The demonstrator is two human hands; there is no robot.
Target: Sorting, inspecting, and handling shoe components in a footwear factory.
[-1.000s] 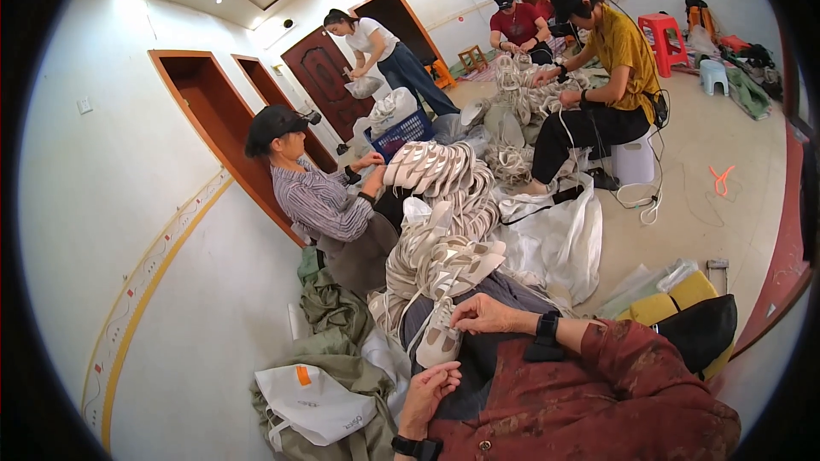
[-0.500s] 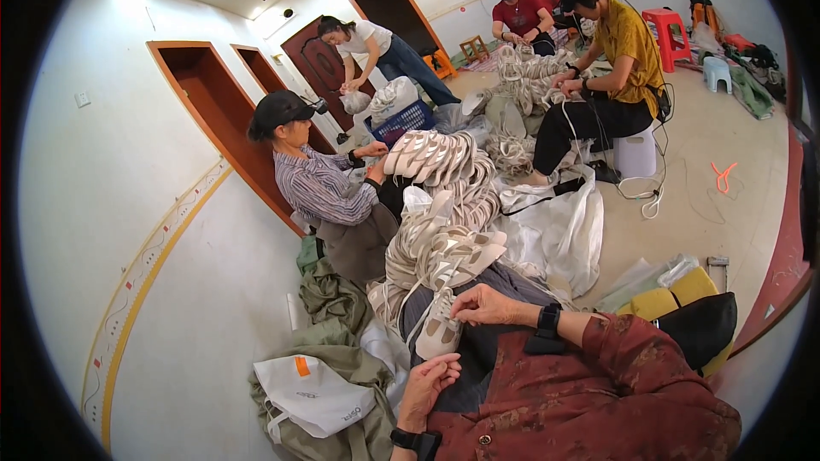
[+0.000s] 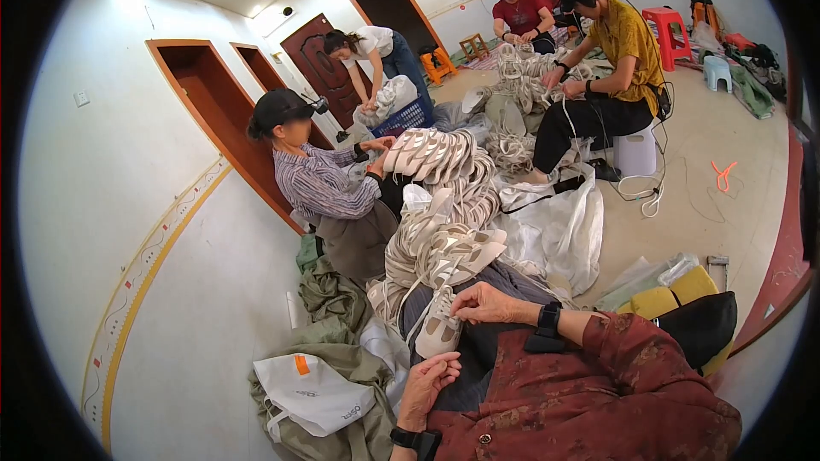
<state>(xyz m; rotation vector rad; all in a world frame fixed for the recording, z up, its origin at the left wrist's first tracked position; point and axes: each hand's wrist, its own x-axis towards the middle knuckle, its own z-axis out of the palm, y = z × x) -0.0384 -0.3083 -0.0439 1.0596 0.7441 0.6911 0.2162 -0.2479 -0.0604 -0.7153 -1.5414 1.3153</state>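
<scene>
A beige and white shoe upper with lacing down its front lies across my lap, toe toward me. My right hand is closed in a pinch at the side of its lacing; what sits between the fingertips is too small to make out. Just below the toe, my left hand has its thumb and fingers pressed together, and whatever they hold cannot be made out. A stack of matching shoe uppers rests against my knees, just beyond the one I work on.
A heap of strung shoe uppers runs away from me. Beside it sits a person in a striped shirt; one in yellow sits farther right. White sacking lies right, a white bag left. A blue basket stands beyond.
My hands and the shoe upper have hardly moved. At the back, the person in the white top has bent over the blue basket, hands now at its contents. The person in yellow's far hand has shifted slightly left.
</scene>
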